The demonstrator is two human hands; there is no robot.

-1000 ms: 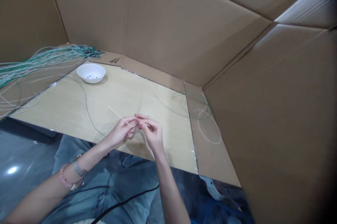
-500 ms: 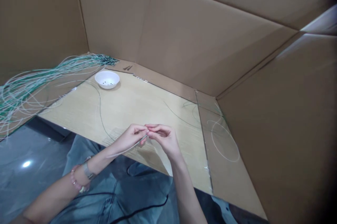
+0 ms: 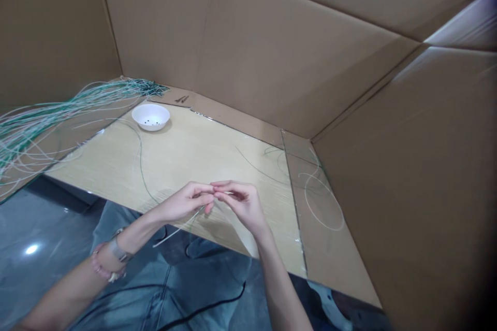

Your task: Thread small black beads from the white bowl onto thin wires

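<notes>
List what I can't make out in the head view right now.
Head view: strand where left hand meets right hand, hidden by fingers.
Head view: left part of strand bundle, cut off by left edge.
Head view: specks in white bowl, too small to identify.
Head view: dark pieces by cardboard wall, too small to identify.

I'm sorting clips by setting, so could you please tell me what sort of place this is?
Probably a handwork station screened by cardboard walls, with a bundle of green and white strands at the left and a white bowl holding small dark pieces.
</notes>
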